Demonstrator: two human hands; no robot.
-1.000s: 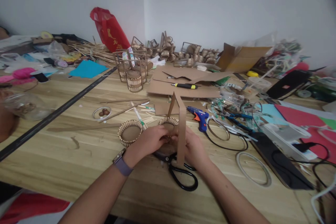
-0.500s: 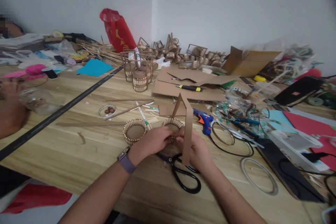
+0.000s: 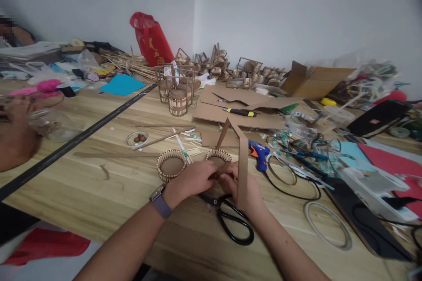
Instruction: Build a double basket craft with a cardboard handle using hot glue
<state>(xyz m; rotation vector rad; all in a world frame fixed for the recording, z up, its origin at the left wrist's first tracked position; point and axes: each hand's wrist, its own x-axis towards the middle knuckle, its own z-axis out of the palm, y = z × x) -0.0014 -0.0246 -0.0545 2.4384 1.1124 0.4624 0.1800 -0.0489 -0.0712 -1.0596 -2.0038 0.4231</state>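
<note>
A folded brown cardboard strip (image 3: 243, 158) stands up in a peak between my hands. My right hand (image 3: 249, 191) is closed around its lower part, fingers bent inward. The fingers of my left hand (image 3: 198, 178) are pinched close to the right fingertips, seemingly on the strip's other end, though the exact grip is hidden. Just beyond the fingers is a small round slatted basket (image 3: 227, 155), partly covered. Another such basket (image 3: 161, 170) sits left of it. Black-handled scissors (image 3: 235, 224) lie under my hands, blades mostly hidden.
A blue glue gun (image 3: 261, 153) with a cord lies to the right, near a tape ring (image 3: 344, 232). Cardboard sheets (image 3: 211, 112) bearing a utility knife (image 3: 240, 112) lie ahead. Finished basket carriers (image 3: 178, 104) stand behind. At far left, another person's hand (image 3: 20, 114) is beside a clear jar (image 3: 52, 125).
The strip's upright side and my right hand have shifted slightly right, and the strip has turned a little. My left hand stays pinched near the same spot. The whole view has shifted slightly.
</note>
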